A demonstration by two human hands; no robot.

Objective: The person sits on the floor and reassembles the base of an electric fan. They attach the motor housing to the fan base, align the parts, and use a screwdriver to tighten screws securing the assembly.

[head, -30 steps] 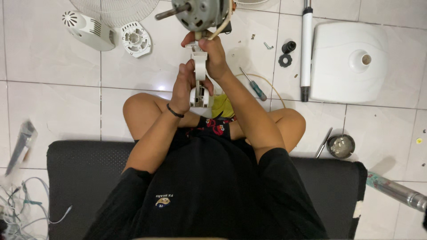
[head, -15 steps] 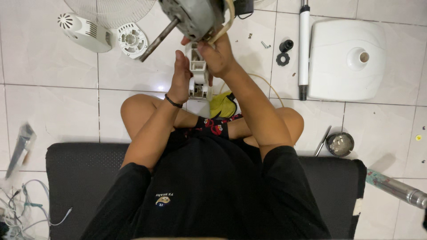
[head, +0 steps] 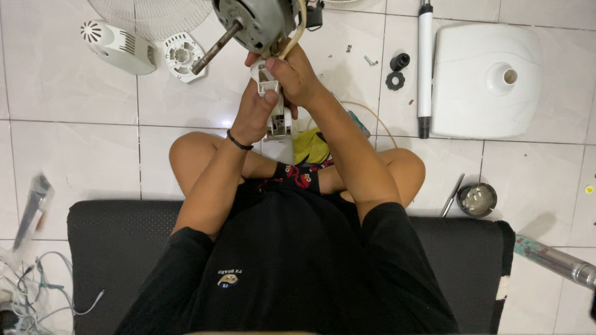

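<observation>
Overhead, seated cross-legged on a black mat [head: 112, 242] laid on white floor tiles [head: 68, 155]; both arms raised forward over the lap.

Right hand [head: 297, 79]: closed around the white plastic neck bracket [head: 268, 77] just under the fan motor [head: 254, 22]; thumb pressed on the front of the bracket; a cream cable [head: 297, 34] runs up past the fingers to the motor.

Left hand [head: 251, 115]: fingers curled against the lower part of the same bracket, wrapped round it from the left; black band on the wrist; grip looks firm, fingertips hidden behind the part.

Fan motor: held up off the floor, at the top edge of view, grey metal housing, tilted; its steel shaft [head: 214, 49] points down and to the left, free of any blade.

Around: fan grille [head: 152, 15] partly in view at top left; white rear motor cover [head: 118, 46] lying beside it; round white plastic piece [head: 182, 56] just right of that cover, below the shaft tip; white pole [head: 424, 68] lying lengthwise beside the white fan base [head: 484, 80]; two small black ring parts [head: 397, 71] left of the pole; loose screws [head: 370, 60] near them; small metal bowl [head: 477, 200] by the right knee; yellow cloth [head: 310, 147] in the lap area; tangle of pale wires [head: 31, 298] at lower left.
</observation>
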